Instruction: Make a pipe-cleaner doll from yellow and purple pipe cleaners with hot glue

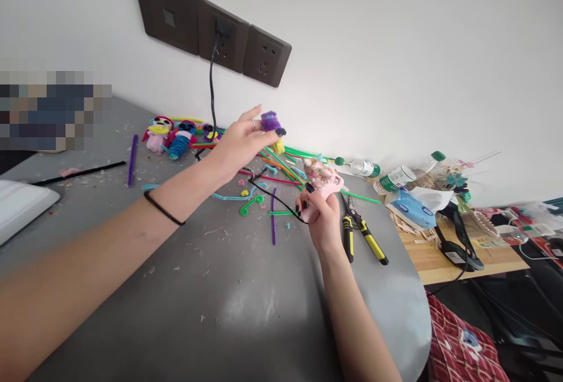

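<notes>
My left hand [241, 141] is raised over the back of the table, its thumb and fingers closed on a small fuzzy pipe-cleaner piece [270, 121], purple above and yellow below. In my right hand [323, 215] is a pink hot glue gun [324, 173] with a patterned body, pointing up and away from me. A black cord [279, 197] runs to its grip. The pipe-cleaner piece and the glue gun are apart. Beside my right hand lie yellow-and-black pliers [363, 229]. Loose pipe cleaners [290, 179] in several colours lie between and behind my hands.
Pipe-cleaner dolls [180, 141] sit at the back left of the grey table [211, 317]. Plastic bottles [396, 178] and a tissue pack [411, 207] are at the right. A plugged cord [212, 88] hangs from the wall socket. A white object [26, 209] stands left.
</notes>
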The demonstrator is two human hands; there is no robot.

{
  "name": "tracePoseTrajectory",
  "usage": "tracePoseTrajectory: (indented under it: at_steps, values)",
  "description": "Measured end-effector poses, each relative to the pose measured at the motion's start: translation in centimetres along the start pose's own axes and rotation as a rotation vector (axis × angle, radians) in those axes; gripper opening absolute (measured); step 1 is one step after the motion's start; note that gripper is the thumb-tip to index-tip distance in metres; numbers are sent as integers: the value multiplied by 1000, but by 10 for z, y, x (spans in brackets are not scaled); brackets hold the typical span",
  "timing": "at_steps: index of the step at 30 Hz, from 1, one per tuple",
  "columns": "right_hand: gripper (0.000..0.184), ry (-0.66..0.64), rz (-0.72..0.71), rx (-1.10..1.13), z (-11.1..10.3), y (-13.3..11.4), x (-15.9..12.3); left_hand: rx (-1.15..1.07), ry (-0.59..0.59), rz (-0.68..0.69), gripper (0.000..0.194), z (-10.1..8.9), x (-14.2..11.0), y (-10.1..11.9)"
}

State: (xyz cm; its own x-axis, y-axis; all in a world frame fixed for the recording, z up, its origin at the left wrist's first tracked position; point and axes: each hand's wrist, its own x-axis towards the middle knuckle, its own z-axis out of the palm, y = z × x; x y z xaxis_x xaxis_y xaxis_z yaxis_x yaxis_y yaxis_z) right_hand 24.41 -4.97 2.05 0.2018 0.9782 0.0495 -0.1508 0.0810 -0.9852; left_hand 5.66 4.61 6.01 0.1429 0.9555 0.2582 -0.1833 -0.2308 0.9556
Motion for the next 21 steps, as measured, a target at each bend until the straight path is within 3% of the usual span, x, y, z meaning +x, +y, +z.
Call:
tracePoseTrajectory:
  at_steps: [3, 6, 11, 13, 17, 21]
  values:
    - [32, 101, -18, -264, -1, 3, -3, 23, -13, 14, 25, -3, 10, 17]
    - [26, 131, -78, -436, 1, 1, -7, 90, -66, -1, 27, -9, 3, 39]
    - [18, 76, -197, -608, 6, -1, -9, 181, -457, -107, 27, -21, -14, 56]
    - [16, 44, -231, -659, 7, 1, -9, 262, -549, -184, 29, -23, -15, 56]
    - [14, -3, -320, -758, 7, 5, -7, 452, -598, -290, 28, -25, -10, 51]
    - [11, -23, -413, -825, 5, 8, -6, 456, -570, -297, 31, -29, -11, 50]
